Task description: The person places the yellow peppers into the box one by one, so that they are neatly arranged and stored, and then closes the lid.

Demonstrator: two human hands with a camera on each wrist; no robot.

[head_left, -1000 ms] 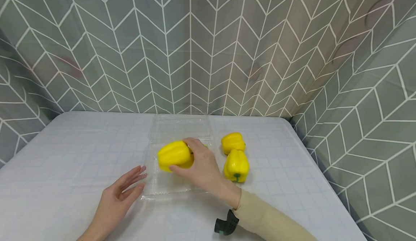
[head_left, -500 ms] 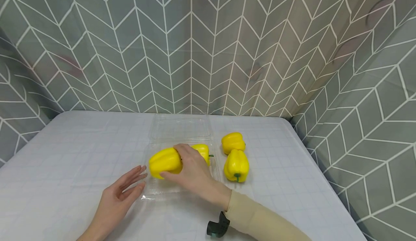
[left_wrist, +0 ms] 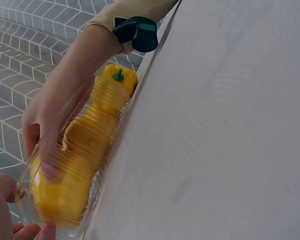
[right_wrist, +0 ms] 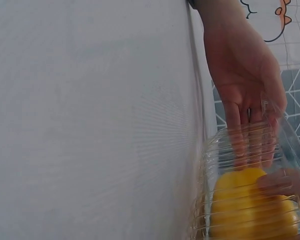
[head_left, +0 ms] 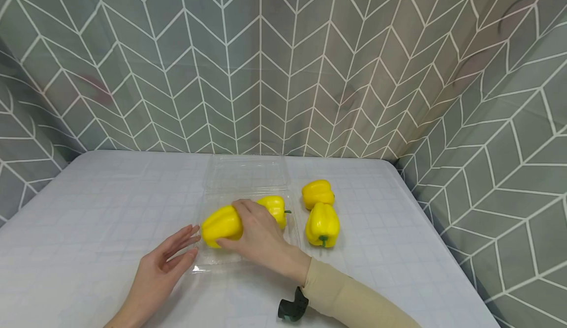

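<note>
My right hand [head_left: 259, 232] grips a yellow bell pepper [head_left: 221, 225], thumb on its near side and fingers over its far side. The pepper is low inside the left part of a clear plastic clamshell container [head_left: 254, 264], seen through the ribbed wall in both wrist views. A second yellow pepper [head_left: 273, 209] with a green stem lies in the container's right part, partly behind my right hand. My left hand [head_left: 161, 264] rests at the container's left edge, fingers extended and thumb apart from them; the right wrist view shows those fingers [right_wrist: 240, 135] straight along the wall.
Two more yellow peppers, one far [head_left: 317, 194] and one near [head_left: 322, 224], lie right of the container. Its clear lid [head_left: 246, 173] is folded back toward the curtain [head_left: 261, 72]. A white cloth covers the table [head_left: 102, 210]. A black wrist device [head_left: 293, 307] hangs under the right sleeve.
My right hand has moved left and nearer with its pepper, down into the container's left part. The pepper behind it has come into view. My left hand has stayed in place.
</note>
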